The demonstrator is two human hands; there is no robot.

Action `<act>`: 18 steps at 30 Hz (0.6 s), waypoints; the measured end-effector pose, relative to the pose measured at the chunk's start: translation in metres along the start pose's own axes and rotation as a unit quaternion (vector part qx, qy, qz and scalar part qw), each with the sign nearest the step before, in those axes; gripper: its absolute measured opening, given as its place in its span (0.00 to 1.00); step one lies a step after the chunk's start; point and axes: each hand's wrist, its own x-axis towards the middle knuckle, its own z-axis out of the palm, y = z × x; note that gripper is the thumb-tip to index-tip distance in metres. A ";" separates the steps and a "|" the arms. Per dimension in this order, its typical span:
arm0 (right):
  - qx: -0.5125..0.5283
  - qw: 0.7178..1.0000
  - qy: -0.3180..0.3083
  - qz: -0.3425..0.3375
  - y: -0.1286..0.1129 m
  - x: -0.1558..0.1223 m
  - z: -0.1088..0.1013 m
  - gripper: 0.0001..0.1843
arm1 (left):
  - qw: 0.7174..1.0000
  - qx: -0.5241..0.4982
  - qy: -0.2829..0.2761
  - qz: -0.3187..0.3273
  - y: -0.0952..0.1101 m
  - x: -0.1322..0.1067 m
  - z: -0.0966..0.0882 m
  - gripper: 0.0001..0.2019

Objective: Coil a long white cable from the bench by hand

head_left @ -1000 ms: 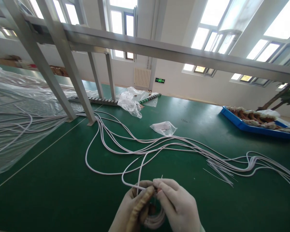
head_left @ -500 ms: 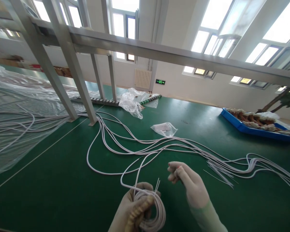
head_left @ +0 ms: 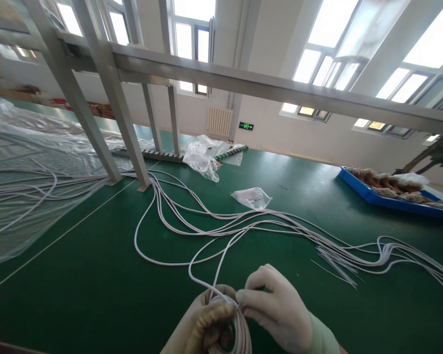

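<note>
My left hand [head_left: 206,322], in a pale glove, grips a coil of white cable [head_left: 237,334] at the bottom middle of the view. My right hand [head_left: 276,307], also gloved, pinches the same cable at the top of the coil, right against the left fingers. From the coil a loose length of white cable [head_left: 203,258] loops up and away over the green table [head_left: 77,275]. It joins several long white cables [head_left: 280,226] that run across the table from left to right.
Clear plastic sheeting [head_left: 25,162] covers more cables at the left. A grey metal frame [head_left: 125,123] stands on the table behind. A small plastic bag [head_left: 253,197] and crumpled plastic [head_left: 199,160] lie mid-table. A blue tray [head_left: 384,199] with parts sits at the far right.
My right hand, lifted off to the right half a second ago, has come back down onto the coil and now pinches the cable beside my left hand.
</note>
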 end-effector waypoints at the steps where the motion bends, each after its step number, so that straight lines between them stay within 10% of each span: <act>1: -0.005 1.000 -0.024 -0.003 0.002 0.002 0.000 0.13 | 1.000 -0.001 0.000 -0.014 0.000 0.001 -0.001 0.18; 7: -0.092 0.989 -0.116 0.027 -0.001 0.008 -0.004 0.05 | 0.998 -0.032 -0.031 -0.054 0.004 0.001 -0.003 0.23; 12: 0.106 0.977 -0.173 0.069 -0.012 0.018 -0.018 0.12 | 0.997 -0.016 -0.065 -0.025 0.014 -0.004 0.004 0.42; 18: 0.322 0.809 -0.231 0.435 0.000 0.018 0.008 0.10 | 0.918 0.375 0.031 0.121 0.012 0.005 0.011 0.29</act>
